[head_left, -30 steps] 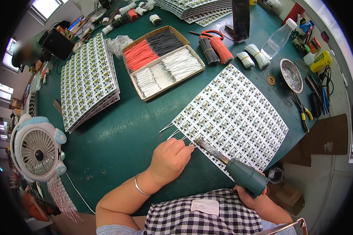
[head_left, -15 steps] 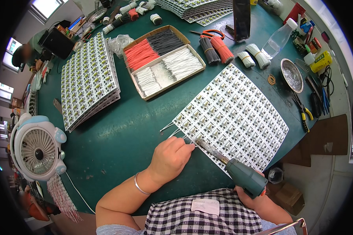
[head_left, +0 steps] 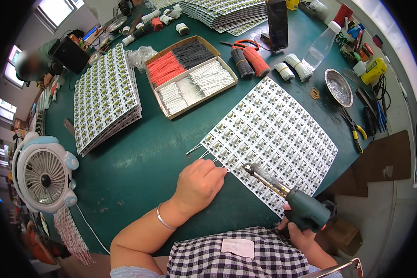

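Observation:
A white panel of small circuit boards (head_left: pixel 273 129) lies turned like a diamond on the green table. Thin white wires (head_left: pixel 195 148) stick out from its left edge. My left hand (head_left: pixel 199 183) is closed in a pinch at that edge, on a white wire whose end shows by the fingertips. My right hand (head_left: pixel 302 237) grips a dark green soldering gun (head_left: pixel 308 211) by its handle, partly hidden behind the gun's body. The gun's dark tip points up and left over the panel, a little right of my left fingertips; whether it touches the panel I cannot tell.
A cardboard box (head_left: pixel 200 97) holds red, black and white wires. Stacked panels (head_left: pixel 104 97) stand left, near a fan (head_left: pixel 45 180). Wire bundles (head_left: pixel 256 62), a bottle (head_left: pixel 320 46), a metal bowl (head_left: pixel 339 88) and pliers (head_left: pixel 355 131) lie right. Another person sits far left.
The soldering gun has moved right and down, its tip pulling away from my left fingertips. My left hand keeps its pinch at the panel's edge. The view has shifted slightly.

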Action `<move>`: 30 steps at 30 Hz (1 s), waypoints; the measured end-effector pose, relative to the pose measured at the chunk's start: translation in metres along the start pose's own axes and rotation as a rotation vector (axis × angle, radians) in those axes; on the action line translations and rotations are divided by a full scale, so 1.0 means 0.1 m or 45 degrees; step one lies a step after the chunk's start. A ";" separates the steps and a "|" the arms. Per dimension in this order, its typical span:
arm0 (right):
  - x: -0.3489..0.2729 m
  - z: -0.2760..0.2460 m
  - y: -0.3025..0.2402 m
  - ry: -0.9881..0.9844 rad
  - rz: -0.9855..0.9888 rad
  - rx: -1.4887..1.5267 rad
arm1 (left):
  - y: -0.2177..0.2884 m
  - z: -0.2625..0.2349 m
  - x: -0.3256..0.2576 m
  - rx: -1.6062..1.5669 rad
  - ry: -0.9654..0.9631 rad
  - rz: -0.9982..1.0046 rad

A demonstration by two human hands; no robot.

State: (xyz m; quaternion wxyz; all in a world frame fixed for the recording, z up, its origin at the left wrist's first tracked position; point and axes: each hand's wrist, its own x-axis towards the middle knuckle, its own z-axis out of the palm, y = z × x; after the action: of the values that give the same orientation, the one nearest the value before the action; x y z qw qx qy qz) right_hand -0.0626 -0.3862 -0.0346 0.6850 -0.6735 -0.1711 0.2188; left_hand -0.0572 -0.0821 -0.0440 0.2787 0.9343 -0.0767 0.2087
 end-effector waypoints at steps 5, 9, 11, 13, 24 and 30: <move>0.01 -0.10 -0.04 -0.238 0.020 -0.526 | 0.11 -0.10 0.05 0.034 0.014 0.052; 0.01 -0.01 -0.04 -0.035 0.019 -0.643 | 0.09 -0.04 0.01 0.069 -0.022 0.149; 0.00 0.02 -0.02 -0.009 -0.045 -0.688 | 0.08 -0.01 -0.01 0.084 -0.038 0.163; 0.02 0.04 -0.04 -0.016 -0.058 -0.691 | 0.09 0.01 -0.03 0.033 -0.010 0.136; 0.14 0.11 -0.15 -0.117 -0.126 -0.799 | 0.06 0.02 -0.03 -0.030 -0.014 0.082; 0.23 0.14 -0.25 -0.195 -0.318 -1.091 | 0.05 0.03 -0.03 -0.042 -0.018 0.074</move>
State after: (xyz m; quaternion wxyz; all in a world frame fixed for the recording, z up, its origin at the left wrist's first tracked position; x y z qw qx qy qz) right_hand -0.0488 -0.3619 -0.0101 0.3509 -0.8524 -0.3764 0.0933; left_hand -0.0599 -0.0878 -0.0453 0.2874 0.9283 -0.1092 0.2090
